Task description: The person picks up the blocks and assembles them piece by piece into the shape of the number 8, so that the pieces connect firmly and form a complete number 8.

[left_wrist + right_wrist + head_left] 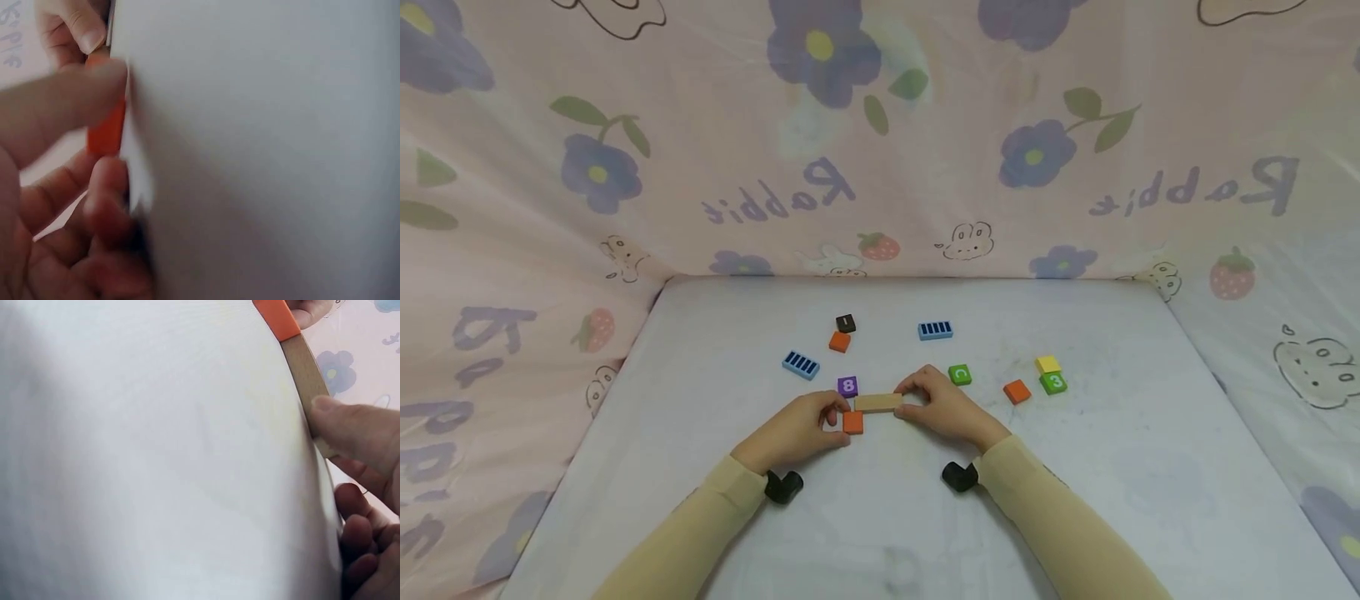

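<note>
- Head view: left hand, thumb and fingers pinching an orange tile, which lies at the near left end of a plain wooden block.
- Head view: right hand, thumb and fingers gripping the wooden block's right end.
- Head view, beyond the hands: purple tile "8", just behind the block's left end; dark tile with a second orange tile beside it; two blue striped blocks, well apart.
- Head view, right: green tile "C"; third orange tile; yellow tile next to green tile "3".
- Left wrist view: blurred thumb across the orange tile; right hand's fingers past it.
- Right wrist view: thumb pressed on the wooden block's side; orange tile touching its far end.
</note>
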`<state>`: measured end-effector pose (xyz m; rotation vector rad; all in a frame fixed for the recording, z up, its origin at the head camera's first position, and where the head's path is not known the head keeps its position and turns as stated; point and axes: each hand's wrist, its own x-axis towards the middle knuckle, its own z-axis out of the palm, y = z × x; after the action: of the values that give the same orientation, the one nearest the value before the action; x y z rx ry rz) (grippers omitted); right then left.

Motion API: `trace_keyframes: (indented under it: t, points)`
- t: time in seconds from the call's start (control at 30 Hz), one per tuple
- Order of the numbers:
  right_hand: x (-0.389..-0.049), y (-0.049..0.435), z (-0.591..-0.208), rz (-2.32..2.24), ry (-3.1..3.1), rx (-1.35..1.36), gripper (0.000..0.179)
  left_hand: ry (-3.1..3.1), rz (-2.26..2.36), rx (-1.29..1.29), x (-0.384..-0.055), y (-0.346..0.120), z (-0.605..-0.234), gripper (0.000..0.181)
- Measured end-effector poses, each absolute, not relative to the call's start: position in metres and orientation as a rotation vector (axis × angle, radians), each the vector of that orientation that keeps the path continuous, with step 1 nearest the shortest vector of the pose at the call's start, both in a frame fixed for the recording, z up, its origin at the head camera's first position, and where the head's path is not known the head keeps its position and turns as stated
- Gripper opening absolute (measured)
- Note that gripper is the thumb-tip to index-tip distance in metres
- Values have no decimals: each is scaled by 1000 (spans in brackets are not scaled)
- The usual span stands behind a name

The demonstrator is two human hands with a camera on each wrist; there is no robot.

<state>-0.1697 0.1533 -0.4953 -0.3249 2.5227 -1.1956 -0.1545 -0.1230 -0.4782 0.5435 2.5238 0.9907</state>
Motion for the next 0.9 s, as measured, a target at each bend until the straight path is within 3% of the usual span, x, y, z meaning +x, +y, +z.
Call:
trace_keyframes:
  t: [0.23,0.9]
  points:
    - [-170,157,-496,-1198,2508,-303,28,2633,1005,416,-167,-126,-474,36]
    - [-172,154,-493,-1207,2580,-297,25,2643,863,417,-197,-106,-470,37]
